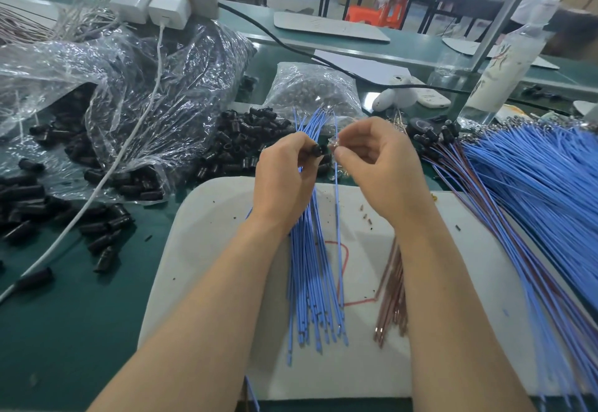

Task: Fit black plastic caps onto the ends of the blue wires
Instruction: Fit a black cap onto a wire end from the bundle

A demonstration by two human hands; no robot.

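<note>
The left hand [284, 178] pinches a black cap [316, 150] at its fingertips, and its other fingers are curled round a bundle of blue wires [310, 266] that hangs down over the white mat [207, 249]. Just beside it, the right hand [378, 165] pinches the top end of a single wire [336, 217], whose metal tip points at the cap. Whether the tip has entered the cap is too small to tell.

To do this well, the cap's open mouth should face the tip squarely. The right fingers should grip close to the end so the thin wire does not buckle, then push straight in until it seats. The bundle should stay clear of the joint. Spare caps [246, 139] lie near on the tabletop [64, 330], beyond the mat.
</note>
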